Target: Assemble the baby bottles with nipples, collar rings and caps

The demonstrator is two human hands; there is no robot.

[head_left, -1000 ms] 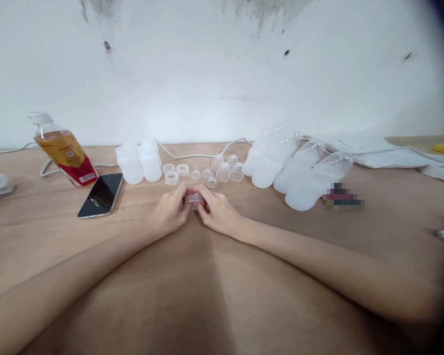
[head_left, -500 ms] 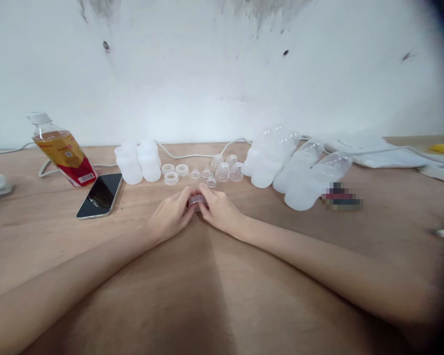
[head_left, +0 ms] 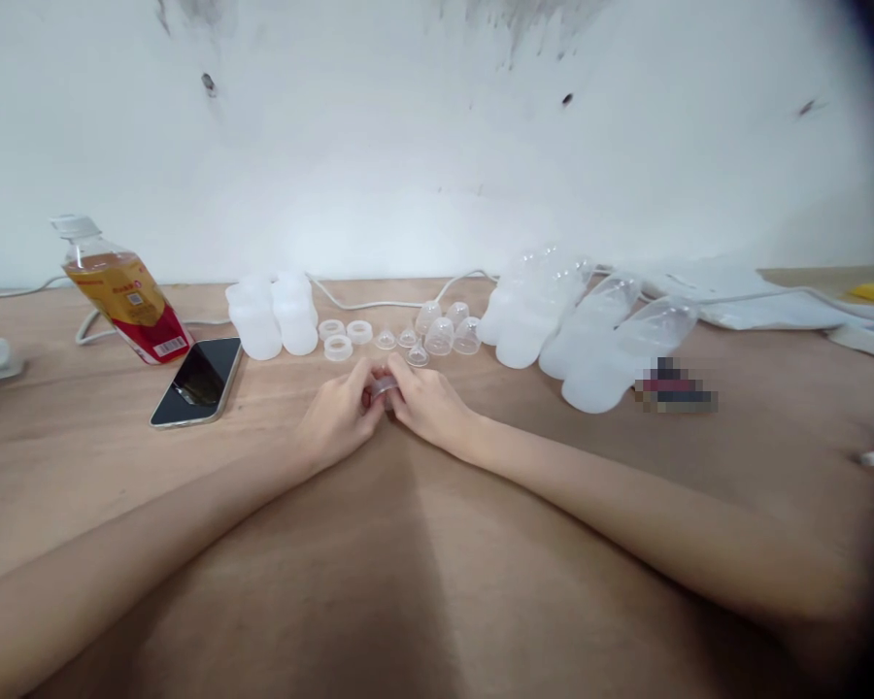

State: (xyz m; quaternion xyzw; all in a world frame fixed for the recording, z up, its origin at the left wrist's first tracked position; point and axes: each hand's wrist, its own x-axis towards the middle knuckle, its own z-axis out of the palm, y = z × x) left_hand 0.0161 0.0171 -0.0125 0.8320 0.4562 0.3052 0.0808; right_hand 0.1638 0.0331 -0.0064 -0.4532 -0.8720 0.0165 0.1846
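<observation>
Close together over the wooden table, my left hand (head_left: 341, 410) and my right hand (head_left: 435, 406) are both closed around a translucent bottle collar ring (head_left: 385, 385). Thumbs and fingers pinch it from either side, and they cover most of it; whether a teat sits inside I cannot tell. Just beyond my fingers lie three matching collar rings (head_left: 337, 348) at the left. Three clear teats (head_left: 418, 357) rest in the middle, beside several clear dome caps (head_left: 439, 338).
White bottle bodies (head_left: 299, 328) stand behind at the left. Several capped bottles (head_left: 595, 377) are grouped at the right. A phone (head_left: 198, 383) and a drink bottle (head_left: 135, 301) are on the left. A white cable (head_left: 379, 308) runs along the wall, near a plastic bag (head_left: 728, 303).
My fingers have shifted slightly around the ring, which looks a little more tilted. Both hands stay in nearly the same place, and the view has moved a touch.
</observation>
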